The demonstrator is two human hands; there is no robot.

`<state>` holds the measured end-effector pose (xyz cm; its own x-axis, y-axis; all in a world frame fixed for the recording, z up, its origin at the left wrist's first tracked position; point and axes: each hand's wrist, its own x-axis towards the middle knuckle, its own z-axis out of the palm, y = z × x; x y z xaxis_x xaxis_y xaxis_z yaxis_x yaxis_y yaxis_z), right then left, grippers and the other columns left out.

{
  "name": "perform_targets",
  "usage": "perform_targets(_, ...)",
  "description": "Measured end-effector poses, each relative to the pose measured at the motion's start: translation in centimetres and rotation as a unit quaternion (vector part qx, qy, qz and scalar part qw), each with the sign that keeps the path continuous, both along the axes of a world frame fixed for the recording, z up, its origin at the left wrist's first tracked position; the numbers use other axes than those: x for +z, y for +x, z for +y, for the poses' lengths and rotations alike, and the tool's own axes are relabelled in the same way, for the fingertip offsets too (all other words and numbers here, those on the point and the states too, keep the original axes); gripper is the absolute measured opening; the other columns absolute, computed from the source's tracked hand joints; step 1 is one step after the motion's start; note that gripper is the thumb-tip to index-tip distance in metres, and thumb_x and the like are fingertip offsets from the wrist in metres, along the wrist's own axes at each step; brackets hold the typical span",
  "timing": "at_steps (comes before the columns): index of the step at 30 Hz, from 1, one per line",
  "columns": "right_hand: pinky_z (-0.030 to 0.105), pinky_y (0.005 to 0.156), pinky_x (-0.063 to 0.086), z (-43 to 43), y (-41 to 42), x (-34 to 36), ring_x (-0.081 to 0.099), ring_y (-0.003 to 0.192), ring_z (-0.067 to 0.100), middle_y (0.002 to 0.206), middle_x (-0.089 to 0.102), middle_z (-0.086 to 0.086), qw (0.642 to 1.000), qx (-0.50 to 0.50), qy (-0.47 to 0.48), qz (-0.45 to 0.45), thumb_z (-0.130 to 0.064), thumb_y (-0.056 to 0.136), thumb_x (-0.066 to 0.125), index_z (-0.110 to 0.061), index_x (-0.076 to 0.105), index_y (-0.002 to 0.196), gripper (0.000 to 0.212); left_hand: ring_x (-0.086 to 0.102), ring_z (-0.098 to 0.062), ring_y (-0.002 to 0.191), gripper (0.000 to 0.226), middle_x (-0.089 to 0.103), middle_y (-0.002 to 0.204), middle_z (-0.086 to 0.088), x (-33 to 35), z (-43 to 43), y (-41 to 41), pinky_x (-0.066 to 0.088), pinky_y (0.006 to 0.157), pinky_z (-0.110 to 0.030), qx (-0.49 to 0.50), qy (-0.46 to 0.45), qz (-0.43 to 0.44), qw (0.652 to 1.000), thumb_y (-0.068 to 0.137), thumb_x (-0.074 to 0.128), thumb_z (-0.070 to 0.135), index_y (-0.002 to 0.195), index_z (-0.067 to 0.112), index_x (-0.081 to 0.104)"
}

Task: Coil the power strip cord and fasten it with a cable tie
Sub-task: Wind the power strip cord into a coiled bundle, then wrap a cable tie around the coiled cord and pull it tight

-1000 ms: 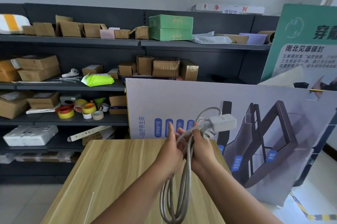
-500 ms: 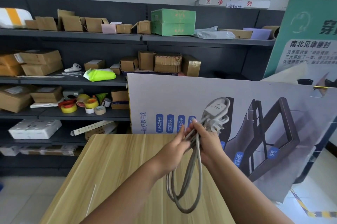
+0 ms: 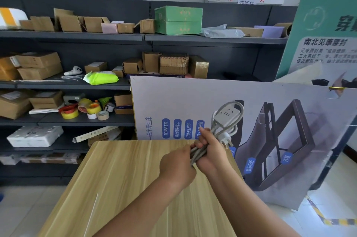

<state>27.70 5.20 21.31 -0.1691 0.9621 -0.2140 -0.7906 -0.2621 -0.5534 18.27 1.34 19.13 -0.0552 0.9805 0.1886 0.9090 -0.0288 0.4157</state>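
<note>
Both hands hold a bundle of grey cord (image 3: pixel 195 154) above the far right part of the wooden table (image 3: pixel 123 175). My right hand (image 3: pixel 210 151) is closed around the gathered strands. My left hand (image 3: pixel 176 165) grips the same bundle just to its left, and the two hands touch. The white power strip (image 3: pixel 227 114) sticks up beyond my right hand inside a loop of cord, with the plug (image 3: pixel 225 138) beside it. A thin white cable tie (image 3: pixel 91 215) lies on the table at the near left, apart from both hands.
A large printed board (image 3: pixel 260 113) leans behind the table's far and right edges. Dark shelves (image 3: pixel 77 35) with cardboard boxes and tape rolls (image 3: pixel 85 110) fill the left and back. A green poster (image 3: pixel 326 40) stands at the right.
The long cord loop that hung below the hands has been drawn up into the bundle. The hands have closed together on it, and the power strip has tilted upward.
</note>
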Motion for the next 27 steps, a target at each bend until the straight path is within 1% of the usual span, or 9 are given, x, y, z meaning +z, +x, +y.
perform_targets(4, 0.021, 0.049, 0.045, 0.3, 0.2, -0.8, 0.044, 0.044, 0.009, 0.048, 0.042, -0.004, 0.998, -0.044, 0.002, 0.037, -0.006, 0.092, 0.058, -0.016, 0.057, 0.074, 0.021, 0.067, -0.018, 0.067, 0.013, 0.071, 0.077, 0.005, -1.0, 1.2, 1.5, 0.044, 0.065, -0.027, -0.006, 0.164, 0.044, 0.985, 0.079, 0.064, 0.021, 0.092, 0.023, 0.063)
perform_targets(6, 0.023, 0.057, 0.048, 0.4, 0.8, -1.2, 0.046, 0.049, 0.01, 0.051, 0.044, -0.003, 0.999, -0.039, 0.014, 0.031, -0.006, 0.092, 0.059, -0.015, 0.058, 0.075, 0.019, 0.066, -0.022, 0.064, 0.019, 0.072, 0.077, 0.003, -1.6, 1.4, 1.9, 0.047, 0.059, -0.029, -0.041, 0.176, 0.013, 0.983, 0.082, 0.061, 0.02, 0.101, 0.02, 0.063)
perform_targets(9, 0.025, 0.062, 0.047, 0.8, 2.0, -2.1, 0.049, 0.05, 0.009, 0.053, 0.046, -0.002, 0.999, -0.02, 0.016, -0.046, -0.008, 0.09, 0.064, -0.013, 0.059, 0.077, 0.015, 0.065, -0.029, 0.071, 0.028, 0.071, 0.085, -0.004, -2.2, 1.0, 2.2, 0.049, 0.056, -0.036, -0.048, 0.104, -0.039, 0.993, 0.089, 0.05, 0.02, 0.116, 0.021, 0.056)
perform_targets(12, 0.027, 0.061, 0.047, 1.3, 2.2, -3.7, 0.051, 0.053, 0.011, 0.056, 0.05, 0.0, 0.993, 0.005, -0.014, -0.116, -0.011, 0.086, 0.069, -0.013, 0.058, 0.073, 0.018, 0.065, -0.028, 0.075, 0.023, 0.07, 0.085, -0.003, -2.0, 0.7, 2.3, 0.05, 0.061, -0.033, -0.042, -0.026, -0.115, 0.992, 0.081, 0.053, 0.025, 0.103, 0.025, 0.058)
perform_targets(15, 0.032, 0.06, 0.049, 1.7, 1.0, -6.0, 0.054, 0.054, 0.014, 0.057, 0.055, 0.001, 0.987, 0.07, -0.066, -0.131, -0.012, 0.085, 0.07, -0.012, 0.058, 0.071, 0.019, 0.061, -0.021, 0.065, 0.017, 0.065, 0.074, 0.001, -2.7, 0.6, 1.0, 0.047, 0.062, -0.032, -0.039, -0.152, -0.265, 0.951, 0.067, 0.056, 0.025, 0.084, 0.026, 0.058)
perform_targets(17, 0.034, 0.061, 0.05, 1.5, -0.5, -7.2, 0.058, 0.058, 0.016, 0.065, 0.059, 0.004, 0.98, 0.117, -0.086, -0.137, -0.012, 0.085, 0.069, -0.01, 0.06, 0.075, 0.013, 0.052, -0.02, 0.05, 0.01, 0.055, 0.058, -0.002, -3.6, 0.1, -0.4, 0.044, 0.057, -0.034, -0.019, -0.198, -0.338, 0.92, 0.063, 0.054, 0.015, 0.072, 0.019, 0.054)
perform_targets(20, 0.037, 0.072, 0.054, 0.7, -3.0, -9.3, 0.062, 0.079, 0.018, 0.086, 0.064, 0.009, 0.968, 0.169, -0.06, -0.175, -0.013, 0.084, 0.069, -0.007, 0.066, 0.089, 0.009, 0.053, -0.019, 0.044, 0.013, 0.052, 0.05, -0.007, -5.1, -1.5, -2.9, 0.045, 0.054, -0.029, 0.003, -0.238, -0.445, 0.863, 0.067, 0.052, -0.003, 0.071, 0.009, 0.054)
perform_targets(22, 0.04, 0.076, 0.055, 0.2, -4.7, -10.4, 0.065, 0.083, 0.018, 0.097, 0.066, 0.011, 0.953, 0.199, -0.04, -0.225, -0.016, 0.083, 0.071, -0.005, 0.068, 0.094, 0.016, 0.055, -0.018, 0.046, 0.015, 0.055, 0.051, -0.008, -6.0, -2.4, -4.8, 0.046, 0.052, -0.025, 0.005, -0.246, -0.465, 0.85, 0.072, 0.053, -0.008, 0.072, 0.007, 0.055)
perform_targets(27, 0.037, 0.061, 0.052, -0.8, -10.2, -11.8, 0.066, 0.077, 0.023, 0.092, 0.064, 0.015, 0.912, 0.276, 0.008, -0.303, -0.025, 0.085, 0.072, 0.002, 0.067, 0.099, 0.031, 0.048, -0.017, 0.047, 0.007, 0.049, 0.052, -0.004, -8.6, -3.8, -10.6, 0.04, 0.052, -0.029, 0.027, -0.239, -0.53, 0.813, 0.076, 0.06, 0.012, 0.073, 0.011, 0.054)
